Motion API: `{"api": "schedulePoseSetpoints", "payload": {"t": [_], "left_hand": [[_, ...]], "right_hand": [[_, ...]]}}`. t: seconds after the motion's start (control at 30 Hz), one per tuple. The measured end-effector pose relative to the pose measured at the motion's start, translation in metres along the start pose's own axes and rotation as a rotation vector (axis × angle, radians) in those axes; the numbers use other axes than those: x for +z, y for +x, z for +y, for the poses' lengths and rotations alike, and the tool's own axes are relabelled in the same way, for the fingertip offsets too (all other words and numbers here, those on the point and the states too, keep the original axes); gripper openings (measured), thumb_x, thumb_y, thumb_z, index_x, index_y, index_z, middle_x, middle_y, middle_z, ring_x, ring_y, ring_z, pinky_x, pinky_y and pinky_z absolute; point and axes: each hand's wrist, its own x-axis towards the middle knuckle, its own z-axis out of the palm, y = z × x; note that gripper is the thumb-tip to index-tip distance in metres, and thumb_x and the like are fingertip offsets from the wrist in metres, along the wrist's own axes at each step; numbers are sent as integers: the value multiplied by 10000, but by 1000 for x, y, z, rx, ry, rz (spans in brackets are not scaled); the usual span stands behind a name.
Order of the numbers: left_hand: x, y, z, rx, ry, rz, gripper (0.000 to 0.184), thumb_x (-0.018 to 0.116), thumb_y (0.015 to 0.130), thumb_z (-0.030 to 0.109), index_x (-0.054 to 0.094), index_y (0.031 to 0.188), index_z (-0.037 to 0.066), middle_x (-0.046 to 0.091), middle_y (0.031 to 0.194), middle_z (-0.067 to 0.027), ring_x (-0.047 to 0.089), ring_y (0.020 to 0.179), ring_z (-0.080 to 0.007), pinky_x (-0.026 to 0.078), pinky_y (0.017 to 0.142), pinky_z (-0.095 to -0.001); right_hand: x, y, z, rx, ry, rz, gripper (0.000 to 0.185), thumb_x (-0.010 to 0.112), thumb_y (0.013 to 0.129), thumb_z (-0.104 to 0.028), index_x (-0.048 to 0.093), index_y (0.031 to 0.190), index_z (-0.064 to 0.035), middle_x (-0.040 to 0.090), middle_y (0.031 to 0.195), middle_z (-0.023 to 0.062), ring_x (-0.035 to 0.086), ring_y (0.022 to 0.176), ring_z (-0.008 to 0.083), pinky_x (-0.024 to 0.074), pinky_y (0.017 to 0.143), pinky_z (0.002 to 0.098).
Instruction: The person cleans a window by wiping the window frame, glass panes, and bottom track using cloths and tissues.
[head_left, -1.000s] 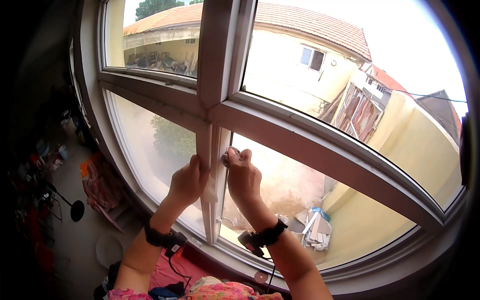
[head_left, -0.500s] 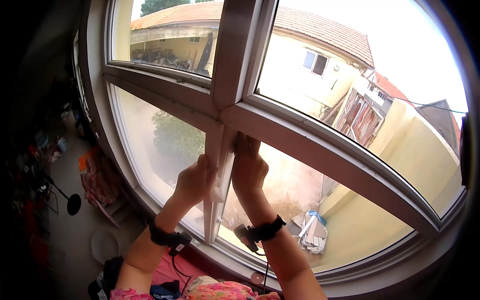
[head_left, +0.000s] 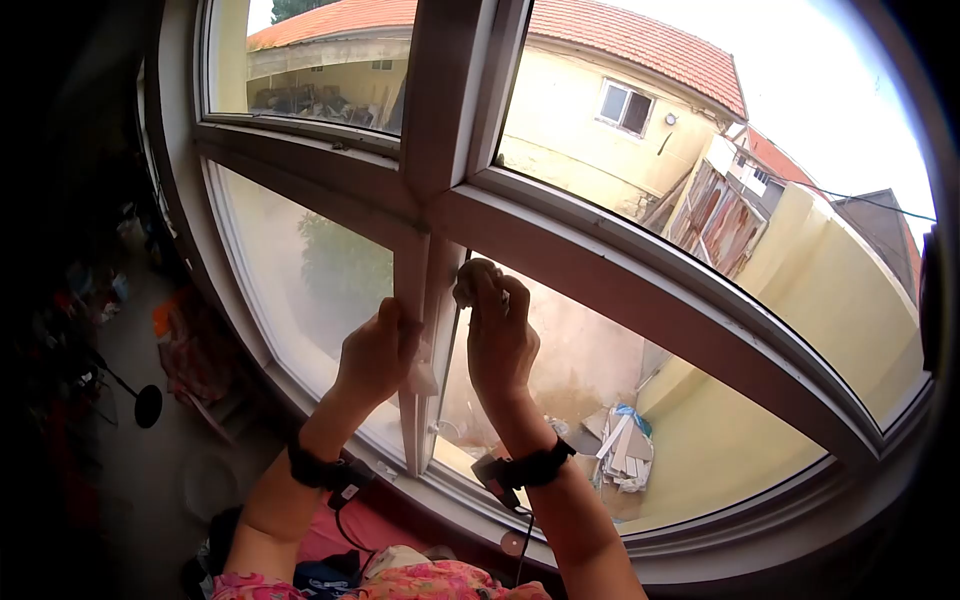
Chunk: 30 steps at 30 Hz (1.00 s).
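Observation:
My left hand point(head_left: 374, 352) is closed at the inner edge of the left lower window sash point(head_left: 411, 265). A white window handle point(head_left: 424, 379) shows just below the fist; the fingers hide its upper part. My right hand point(head_left: 502, 335) is raised beside it, with bent fingers pinching a crumpled greyish rag point(head_left: 473, 280). The rag is by the upper left corner of the right lower pane point(head_left: 580, 345), near the frame's central post point(head_left: 444, 285). I cannot tell whether the rag touches the pane. Both wrists wear black straps with small devices and cables.
A wide frame crossbar point(head_left: 640, 295) runs just above my hands. The sill point(head_left: 455, 500) curves below. To the left, a dim room holds a round black object point(head_left: 148, 406) and a patterned reddish bundle point(head_left: 195, 350). Outside stand a yellow wall point(head_left: 745, 430) and stacked boards point(head_left: 625, 450).
My right hand has moved slightly down and away from the post and crossbar, so the rag now shows. The left hand stays at the sash edge. The view has shifted slightly.

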Motion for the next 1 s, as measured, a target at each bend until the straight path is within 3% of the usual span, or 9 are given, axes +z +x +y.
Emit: {"api": "schedulePoseSetpoints", "payload": {"t": [0.07,0.23,0.3,0.37,0.6,0.77,0.83,0.97,1.0], "left_hand": [[-1,2,3,-20,12,-7,226,550,892,202,435,973,26,612,778,-198,593,695,-422,482,622,-465],[-8,1,9,-81,-47,-34,230,577,886,196,439,960,27,630,783,-181,617,716,-392,490,624,-441],[-8,0,8,-55,-52,-23,225,587,881,182,440,956,28,634,785,-180,623,723,-389,494,622,-437],[-10,1,8,-23,-52,0,221,596,876,168,442,951,28,639,787,-179,628,730,-385,498,620,-432],[-14,-2,9,60,78,40,205,590,887,141,442,949,15,631,773,-179,635,740,-388,500,622,-416],[-16,-4,12,28,50,6,195,573,899,137,437,951,6,626,769,-172,633,747,-386,496,634,-410],[-15,-2,14,-3,31,28,198,569,902,141,434,949,4,626,775,-175,632,751,-384,496,635,-410],[-17,-4,16,-45,-4,-16,195,570,900,145,437,952,12,627,782,-173,629,754,-384,495,635,-414],[-16,-5,16,-59,5,-12,194,573,898,146,440,955,18,627,784,-171,628,754,-386,495,635,-416]], "right_hand": [[15,9,4,57,17,-76,334,592,822,-47,597,1132,-174,564,1060,42,655,693,242,543,548,340],[42,-23,16,-45,-22,124,319,624,800,-16,644,1111,-88,557,1020,39,656,754,188,545,593,299],[47,-44,23,-70,-33,86,391,624,746,33,639,1127,-49,547,1003,68,651,758,208,548,623,297],[57,-76,32,-57,-15,22,365,578,773,-9,628,1134,-15,558,1048,106,647,781,243,534,637,325],[94,-208,77,-71,12,-151,342,579,788,-35,632,1126,-19,566,1008,101,620,734,232,515,629,325],[94,-268,88,155,129,-391,372,595,744,10,641,1103,-80,589,932,72,625,724,259,513,620,353],[70,-241,75,178,112,-357,353,625,743,3,653,1078,-104,589,931,73,631,740,261,522,608,350],[25,-119,36,35,137,50,378,668,725,39,661,1072,-112,564,951,83,629,727,226,537,583,312],[25,-97,31,19,144,50,377,642,729,32,662,1080,-105,558,983,92,636,738,228,534,595,313]]}}
